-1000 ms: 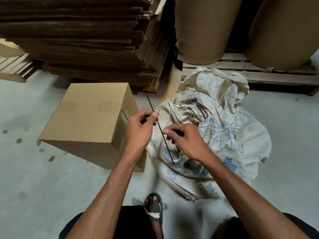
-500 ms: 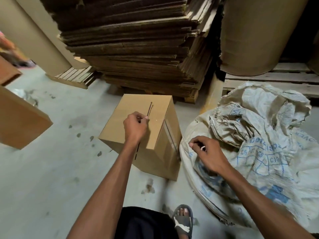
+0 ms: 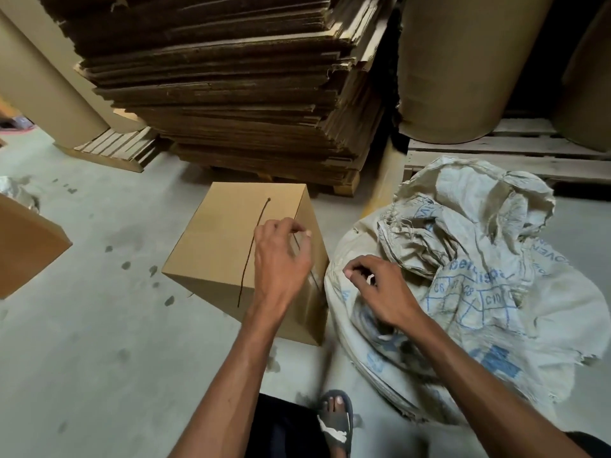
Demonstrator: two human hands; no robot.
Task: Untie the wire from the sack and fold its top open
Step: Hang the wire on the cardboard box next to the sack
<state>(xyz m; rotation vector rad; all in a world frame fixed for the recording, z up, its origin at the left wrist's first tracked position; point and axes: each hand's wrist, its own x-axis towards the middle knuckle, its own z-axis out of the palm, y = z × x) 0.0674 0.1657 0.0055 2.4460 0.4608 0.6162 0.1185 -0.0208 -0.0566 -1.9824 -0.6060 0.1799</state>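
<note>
Wire: you have let go of it. The wire [image 3: 253,251] now lies loose along the top of the cardboard box [image 3: 228,246], where half a second ago your left hand pinched it there and a second ago both hands worked it at the sack.
Meaning for the task: untying judged done; the wire is off the sack [image 3: 463,276] and set aside. Folding the top open remains.
Sack top: crumpled and bunched at the far side, not yet folded back.
Left hand: your left hand [image 3: 281,259] hovers over the box's right edge, just beside the wire, fingers loosely curled and holding nothing.
Right hand: your right hand [image 3: 380,292] rests on the sack's near left edge, fingers curled into the cloth; whether it truly grips the fabric, I cannot tell.
Sack position: on the floor, touching the box's right side, in front of a wooden pallet [image 3: 496,153].
</note>
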